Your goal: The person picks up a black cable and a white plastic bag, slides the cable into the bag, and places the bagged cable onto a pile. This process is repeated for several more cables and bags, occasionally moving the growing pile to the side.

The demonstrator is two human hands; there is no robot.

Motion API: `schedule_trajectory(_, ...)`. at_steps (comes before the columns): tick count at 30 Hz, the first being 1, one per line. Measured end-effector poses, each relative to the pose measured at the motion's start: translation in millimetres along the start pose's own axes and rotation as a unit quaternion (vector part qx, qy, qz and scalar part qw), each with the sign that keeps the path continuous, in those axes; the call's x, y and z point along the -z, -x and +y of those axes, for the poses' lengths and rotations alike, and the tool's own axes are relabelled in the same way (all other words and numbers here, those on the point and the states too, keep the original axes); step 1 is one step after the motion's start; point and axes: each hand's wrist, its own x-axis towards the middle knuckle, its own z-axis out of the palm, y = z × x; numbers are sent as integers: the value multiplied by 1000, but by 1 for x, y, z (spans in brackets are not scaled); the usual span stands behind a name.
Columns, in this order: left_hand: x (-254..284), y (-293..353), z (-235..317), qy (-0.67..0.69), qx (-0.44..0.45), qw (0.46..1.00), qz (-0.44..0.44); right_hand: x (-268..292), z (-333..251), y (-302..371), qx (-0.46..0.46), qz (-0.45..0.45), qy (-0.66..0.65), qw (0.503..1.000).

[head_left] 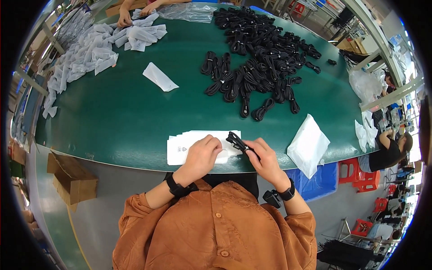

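A coiled black cable [236, 141] is gripped in my right hand [265, 163], its bundled end pointing left over a stack of flat white plastic bags [177, 150]. The stack lies at the table's near edge in front of me. My left hand [202, 155] rests over the stack, its fingers closed in a pinch at the edge of a white bag [223, 155]. The cable's end is close to those fingertips, above the bags. Whether the cable touches the bag, I cannot tell.
Many coiled black cables [265, 63] are heaped on the green table [117, 121]. A white packet [159, 77] lies alone; filled bags [90, 54] pile far left, near another person's hand [124, 19]. A larger white bag [308, 145] lies right, above a blue bin [317, 183].
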Motion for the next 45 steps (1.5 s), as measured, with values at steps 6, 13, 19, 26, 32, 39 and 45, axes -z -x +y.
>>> schedule_trajectory(6,7,-2,-2,91,54,994,7,5,-2,10,24,-40,72,996)
schedule_trajectory(13,18,-2,-5,77,-38,996,-5,2,10,-1,18,-118,-66,991)
schedule_trajectory(19,27,1,-2,58,-116,991,-20,5,20,-15,-464,-207,-474,719)
schedule_trajectory(26,31,1,4,21,-138,989,-40,-6,4,-10,-495,-188,-537,657)
schedule_trajectory(32,35,-7,6,17,-125,992,10,-20,-14,-8,63,-56,-33,996)
schedule_trajectory(39,49,-18,9,182,21,983,7,-29,-34,-30,59,19,-160,985)
schedule_trajectory(45,104,-49,-37,468,110,874,63,-12,-4,-77,46,120,-24,991)
